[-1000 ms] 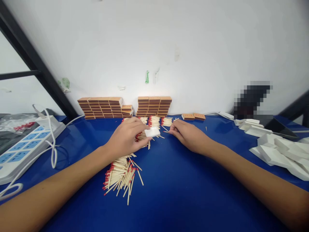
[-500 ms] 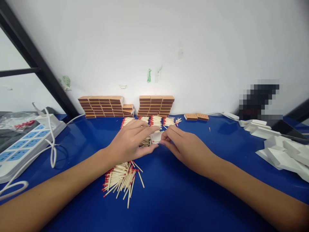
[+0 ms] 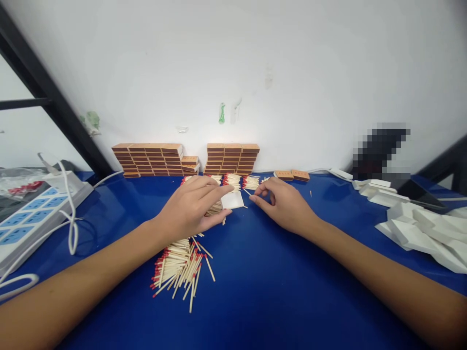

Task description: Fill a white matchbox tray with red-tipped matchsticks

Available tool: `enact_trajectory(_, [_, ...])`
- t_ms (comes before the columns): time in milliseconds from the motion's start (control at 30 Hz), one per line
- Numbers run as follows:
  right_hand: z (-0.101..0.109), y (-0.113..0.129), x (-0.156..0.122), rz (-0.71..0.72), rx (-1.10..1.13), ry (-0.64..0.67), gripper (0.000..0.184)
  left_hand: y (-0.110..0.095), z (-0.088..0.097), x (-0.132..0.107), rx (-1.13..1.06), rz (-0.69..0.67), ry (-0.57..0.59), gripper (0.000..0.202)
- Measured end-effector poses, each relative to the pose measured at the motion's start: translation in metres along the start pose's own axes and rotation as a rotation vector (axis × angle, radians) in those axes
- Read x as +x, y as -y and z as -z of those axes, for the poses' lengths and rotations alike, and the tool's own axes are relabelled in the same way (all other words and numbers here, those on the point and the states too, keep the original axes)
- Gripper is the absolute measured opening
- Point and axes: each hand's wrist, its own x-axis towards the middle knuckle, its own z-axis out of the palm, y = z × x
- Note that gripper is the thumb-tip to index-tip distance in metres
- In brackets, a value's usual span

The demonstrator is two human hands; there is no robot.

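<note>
Head view. L hand [image 3: 189,206]: index & thumb flank left edge of white tray [image 3: 233,201], mid-desk [image 3: 273,291]. Grip loose; cannot tell if it pinches. Matches [image 3: 182,265] partly hidden under palm. R hand [image 3: 282,204]: fingertips curled together just right of tray; any match btwn them too small to see.

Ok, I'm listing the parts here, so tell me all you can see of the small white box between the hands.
The white box is small, flat, plain, rectangular, cardboard by its look. It sits level on the blue table before the rows of matches. The left hand touches its left edge with fingertips; the right hand is close but apart.
</note>
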Motion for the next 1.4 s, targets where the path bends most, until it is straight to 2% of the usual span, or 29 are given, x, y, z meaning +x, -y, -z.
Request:
enact_trajectory(200, [-0.006,0.0,0.005,-0.073,-0.074,0.061,0.018,-0.004,0.001,0.003,0.015,-0.059,-0.005,0.039])
enact_trajectory(367, [-0.002,-0.003,0.008,-0.074,-0.092,0.122,0.019,-0.004,-0.001,0.003,0.006,-0.042,0.016,0.041])
enact_trajectory(700, [-0.007,-0.001,0.013,-0.123,-0.121,0.11,0.017,-0.002,0.0,0.003,-0.007,-0.053,0.036,0.043])
enact_trajectory(867, [0.003,-0.007,0.014,-0.116,-0.115,0.142,0.015,-0.002,0.0,0.002,-0.009,-0.037,0.026,0.043])
enact_trajectory(967, [0.011,-0.005,0.011,-0.099,-0.087,0.107,0.015,-0.002,0.0,0.001,0.002,-0.005,0.026,0.043])
enact_trajectory(1033, [0.014,0.002,0.009,-0.058,-0.053,0.041,0.017,-0.001,-0.001,-0.001,0.019,0.017,0.017,0.044])
enact_trajectory(1133, [0.014,0.017,0.003,0.116,0.053,-0.023,0.015,-0.001,-0.002,-0.002,0.047,0.038,0.015,0.044])
enact_trajectory(1233, [0.009,0.029,-0.006,0.259,0.07,0.03,0.014,-0.003,-0.002,-0.001,0.038,0.026,0.009,0.043])
enact_trajectory(1400, [0.003,0.032,-0.016,0.372,0.01,0.124,0.015,-0.008,-0.001,0.0,0.0,-0.034,0.051,0.044])
